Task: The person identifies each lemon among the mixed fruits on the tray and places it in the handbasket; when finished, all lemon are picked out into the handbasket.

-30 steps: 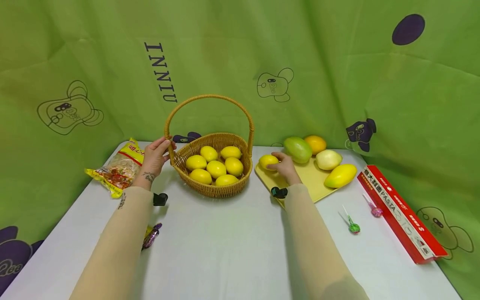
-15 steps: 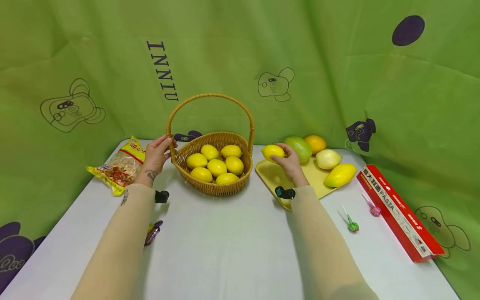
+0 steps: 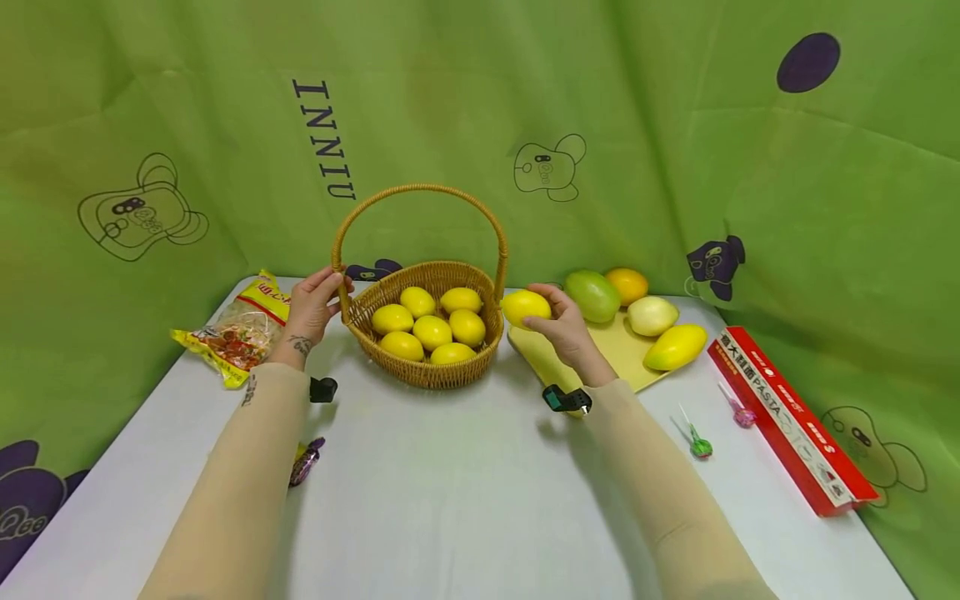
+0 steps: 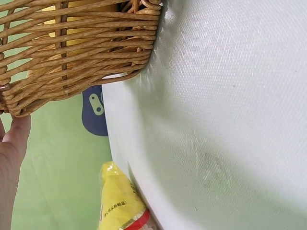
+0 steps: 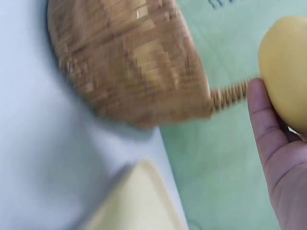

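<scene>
A wicker basket (image 3: 420, 375) with a tall arched handle stands at the back of the table, several yellow lemons (image 3: 432, 332) lying inside it. My left hand (image 3: 311, 310) grips the foot of the handle at the basket's left side; in the left wrist view its thumb (image 4: 20, 136) lies against the rim. Just right of the basket, my right hand (image 3: 566, 329) holds another lemon (image 3: 526, 309) between thumb and fingers, raised over the table. The right wrist view shows this lemon (image 5: 288, 72) beside the blurred basket (image 5: 129, 62).
A yellow tray (image 3: 626, 358) at right bears a green mango (image 3: 592, 296), an orange fruit (image 3: 627, 286), a pale yellow fruit (image 3: 652, 317) and a yellow mango (image 3: 676, 347). Farther right are two lollipops (image 3: 701, 446) and a red pasta box (image 3: 791, 421). A snack bag (image 3: 243, 333) and wrapped candy (image 3: 306, 462) lie left.
My right hand has lifted the lemon off the tray and carried it left towards the basket. My left hand has kept its grip on the handle.
</scene>
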The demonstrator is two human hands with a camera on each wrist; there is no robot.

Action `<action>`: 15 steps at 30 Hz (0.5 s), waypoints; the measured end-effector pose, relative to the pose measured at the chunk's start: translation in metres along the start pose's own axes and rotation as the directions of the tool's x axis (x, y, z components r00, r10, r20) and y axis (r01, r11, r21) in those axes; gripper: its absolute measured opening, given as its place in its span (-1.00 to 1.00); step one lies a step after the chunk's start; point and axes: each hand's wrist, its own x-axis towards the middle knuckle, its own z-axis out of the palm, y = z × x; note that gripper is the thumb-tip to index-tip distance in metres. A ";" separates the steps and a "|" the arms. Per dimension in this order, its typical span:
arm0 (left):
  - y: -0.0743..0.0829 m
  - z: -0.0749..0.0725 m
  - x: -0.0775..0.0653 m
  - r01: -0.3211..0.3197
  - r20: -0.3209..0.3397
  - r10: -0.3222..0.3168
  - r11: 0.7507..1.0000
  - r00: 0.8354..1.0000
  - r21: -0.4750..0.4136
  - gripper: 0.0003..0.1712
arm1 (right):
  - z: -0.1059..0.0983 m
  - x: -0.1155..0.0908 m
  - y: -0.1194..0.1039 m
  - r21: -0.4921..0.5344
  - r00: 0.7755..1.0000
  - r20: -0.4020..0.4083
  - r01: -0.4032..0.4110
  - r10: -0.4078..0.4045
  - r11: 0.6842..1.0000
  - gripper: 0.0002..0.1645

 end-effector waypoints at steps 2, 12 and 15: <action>0.000 0.000 0.000 0.001 0.003 -0.001 1.000 1.000 0.007 -0.53 | 0.011 0.004 -0.001 -0.006 1.000 0.031 -0.001 0.001 1.000 -0.31; 0.001 0.000 -0.001 0.001 0.004 -0.001 1.000 1.000 0.010 -0.64 | 0.080 0.041 -0.008 -0.142 0.993 0.110 -0.028 0.044 0.989 -0.33; 0.001 0.002 -0.001 -0.001 -0.002 0.001 1.000 1.000 0.002 -0.75 | 0.093 0.053 -0.010 -0.167 0.993 0.092 -0.053 0.069 0.984 -0.33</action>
